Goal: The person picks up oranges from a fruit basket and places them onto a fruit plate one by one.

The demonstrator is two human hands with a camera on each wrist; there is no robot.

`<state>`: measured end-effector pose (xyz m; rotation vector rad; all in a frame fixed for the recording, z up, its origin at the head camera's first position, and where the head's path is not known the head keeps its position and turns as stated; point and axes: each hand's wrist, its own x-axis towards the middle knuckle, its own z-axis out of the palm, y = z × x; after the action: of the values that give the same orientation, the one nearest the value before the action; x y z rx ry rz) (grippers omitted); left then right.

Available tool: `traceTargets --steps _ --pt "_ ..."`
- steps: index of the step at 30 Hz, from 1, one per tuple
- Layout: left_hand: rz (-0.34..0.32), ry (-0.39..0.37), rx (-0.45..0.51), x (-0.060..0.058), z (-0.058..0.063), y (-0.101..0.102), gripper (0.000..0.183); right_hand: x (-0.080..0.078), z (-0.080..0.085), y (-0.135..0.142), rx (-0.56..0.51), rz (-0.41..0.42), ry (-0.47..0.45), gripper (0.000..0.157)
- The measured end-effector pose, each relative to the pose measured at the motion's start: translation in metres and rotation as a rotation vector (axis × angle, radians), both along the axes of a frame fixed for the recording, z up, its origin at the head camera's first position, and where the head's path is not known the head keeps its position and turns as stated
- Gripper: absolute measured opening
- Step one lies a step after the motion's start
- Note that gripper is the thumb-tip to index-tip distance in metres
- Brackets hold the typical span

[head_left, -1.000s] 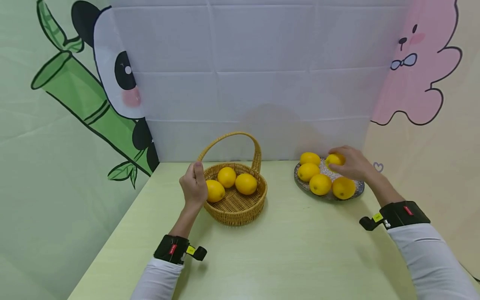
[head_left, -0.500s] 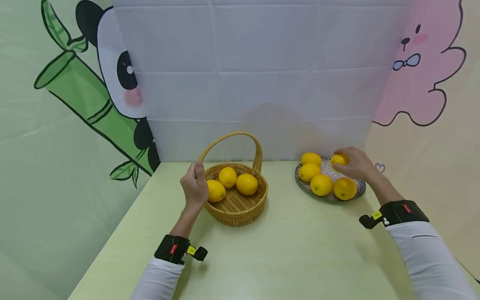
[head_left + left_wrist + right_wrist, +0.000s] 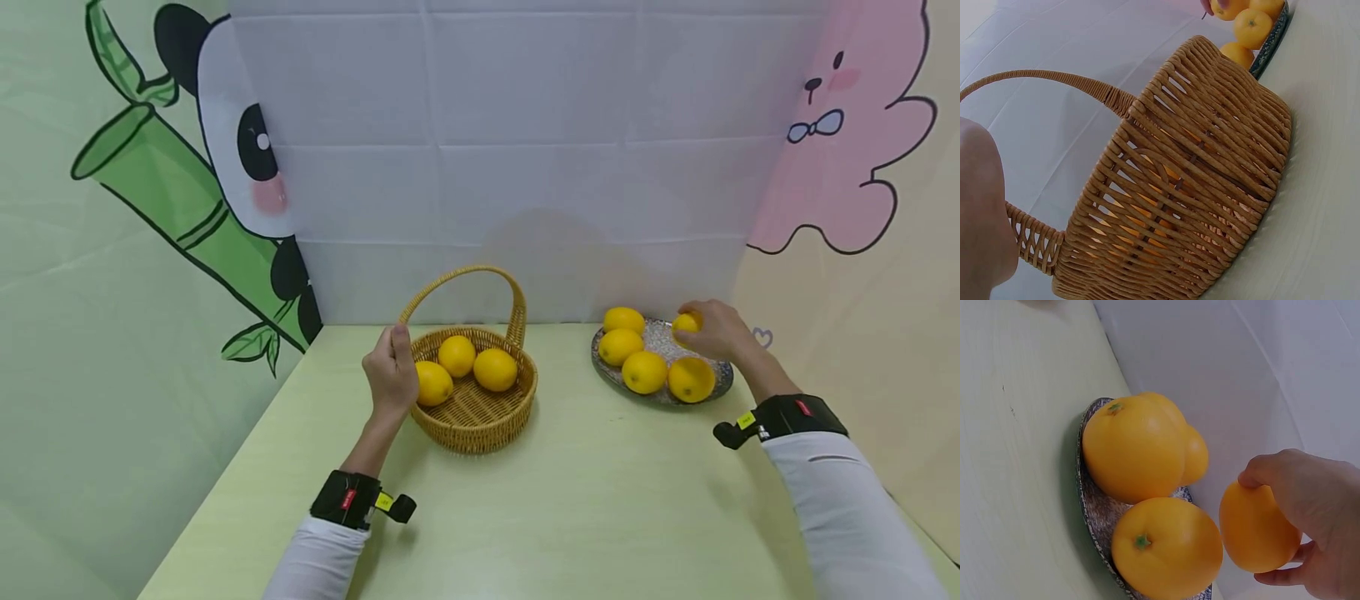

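My left hand (image 3: 391, 372) grips the left side of the handle of a round wicker basket (image 3: 474, 437). Inside the basket lie three yellow-orange oranges, among them one orange (image 3: 495, 369) at the right. At the back right of a patterned plate (image 3: 658, 335), my right hand (image 3: 716, 332) holds another orange (image 3: 1259, 528) between thumb and fingers. In the right wrist view that fruit appears raised beside an orange (image 3: 1166, 549) with a green stem end. Several more oranges sit along the plate's left and front. The fingers of my left hand are mostly hidden in the left wrist view.
Basket and plate stand apart on a pale table (image 3: 555, 500), close to its back edge. Behind them hangs a white cloth (image 3: 525, 167), with a panda print on the left and a pink bear print on the right.
My right hand has shifted slightly to the right with the orange in its grasp. My left hand stays on the basket handle, and the basket keeps its place.
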<state>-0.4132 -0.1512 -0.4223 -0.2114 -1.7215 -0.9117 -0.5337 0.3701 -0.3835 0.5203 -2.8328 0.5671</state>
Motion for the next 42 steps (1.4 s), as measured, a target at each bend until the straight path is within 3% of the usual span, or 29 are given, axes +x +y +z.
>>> traceTargets --steps 18,35,42 --pt "-0.016 0.044 -0.004 0.001 -0.003 0.001 0.057 -0.009 -0.020 0.013 -0.030 -0.132 -0.128 0.060" --pt "0.001 0.046 -0.002 -0.002 0.000 0.000 0.058 -0.018 -0.037 0.025 -0.060 -0.199 -0.181 0.062" --pt "-0.003 0.034 -0.001 -0.003 0.001 0.000 0.058 -0.019 -0.037 0.025 -0.040 -0.193 -0.201 0.061"
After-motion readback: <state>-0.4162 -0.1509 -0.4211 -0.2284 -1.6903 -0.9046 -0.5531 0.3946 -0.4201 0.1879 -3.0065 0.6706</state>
